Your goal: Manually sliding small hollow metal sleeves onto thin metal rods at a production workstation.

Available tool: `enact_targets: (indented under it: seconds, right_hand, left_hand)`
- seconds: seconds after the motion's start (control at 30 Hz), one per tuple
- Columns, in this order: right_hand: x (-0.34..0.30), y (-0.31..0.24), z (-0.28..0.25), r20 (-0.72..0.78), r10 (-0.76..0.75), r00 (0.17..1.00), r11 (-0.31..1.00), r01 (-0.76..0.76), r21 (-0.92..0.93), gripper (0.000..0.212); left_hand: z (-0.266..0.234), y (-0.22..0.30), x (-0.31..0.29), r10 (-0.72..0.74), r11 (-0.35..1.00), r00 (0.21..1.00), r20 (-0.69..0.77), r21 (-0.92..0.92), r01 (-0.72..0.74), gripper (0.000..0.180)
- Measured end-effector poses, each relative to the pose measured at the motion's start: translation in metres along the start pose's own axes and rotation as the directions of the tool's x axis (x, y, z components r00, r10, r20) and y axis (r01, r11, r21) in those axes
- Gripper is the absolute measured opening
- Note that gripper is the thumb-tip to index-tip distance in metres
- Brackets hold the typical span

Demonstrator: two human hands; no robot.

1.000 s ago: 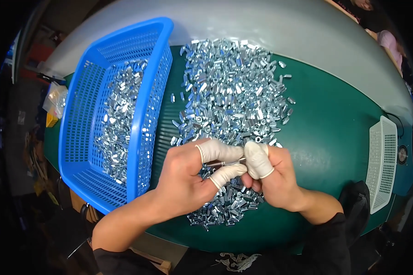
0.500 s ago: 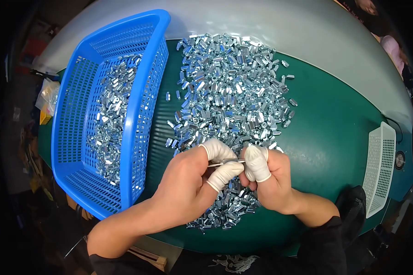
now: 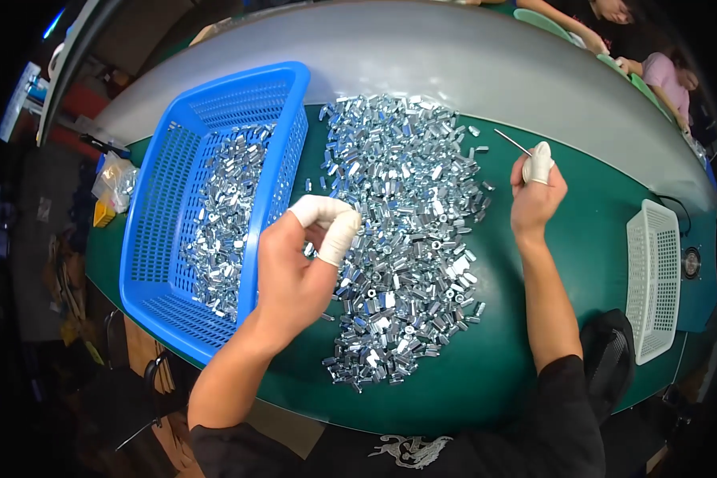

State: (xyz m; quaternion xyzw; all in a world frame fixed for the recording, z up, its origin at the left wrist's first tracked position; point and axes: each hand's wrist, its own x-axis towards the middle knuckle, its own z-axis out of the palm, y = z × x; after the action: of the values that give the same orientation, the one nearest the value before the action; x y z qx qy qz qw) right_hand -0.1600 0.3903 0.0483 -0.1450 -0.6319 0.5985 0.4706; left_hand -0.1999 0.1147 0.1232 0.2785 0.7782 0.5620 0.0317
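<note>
Pinching a thin metal pin between capped fingertips, the right hand hovers beside the heap of small metal nuts on the green table. The left hand closes its capped fingertips together above the blue basket's rim; whether it holds anything I cannot tell.

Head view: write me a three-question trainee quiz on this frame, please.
1. True or false: the blue basket holds metal parts.
2. What does the right hand hold? A) thin metal pin B) a brush C) nothing
3. Fill in: the left hand hovers over the pile of small metal parts on the ____ mat.

Key: 1 true; 2 A; 3 green.
</note>
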Motion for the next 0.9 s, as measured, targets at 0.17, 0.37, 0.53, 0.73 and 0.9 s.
enact_targets:
  seconds: [0.17, 0.37, 0.53, 0.73, 0.9]
  right_hand:
    - [0.018, 0.066, -0.056, -0.205, -0.12, 0.971, 0.966, 0.066, -0.252, 0.046]
    - [-0.011, 0.041, -0.078, -0.239, 0.428, 0.871, 0.902, -0.429, 0.051, 0.049]
    - [-0.055, 0.006, -0.059, -0.084, 0.497, 0.864, 0.863, -0.481, 0.153, 0.048]
    - [-0.074, 0.011, -0.067, 0.122, 0.565, 0.816, 0.817, -0.574, 0.056, 0.038]
    - [-0.087, 0.011, -0.058, 0.147, 0.474, 0.868, 0.876, -0.482, 0.022, 0.036]
  left_hand:
    - [-0.021, 0.015, 0.006, -0.167, 0.964, 0.985, -0.036, -0.216, 0.155, 0.01]
    - [-0.095, 0.007, 0.017, -0.084, 0.976, 0.958, -0.273, 0.171, 0.134, 0.009]
    - [-0.18, -0.061, -0.006, -0.339, 0.828, 0.902, -0.267, 0.37, 0.421, 0.022]
    - [-0.103, -0.017, -0.01, 0.032, 0.732, 0.957, -0.288, 0.659, 0.174, 0.035]
    - [0.009, 0.02, -0.05, 0.43, 0.702, 0.889, 0.154, 0.562, -0.437, 0.03]
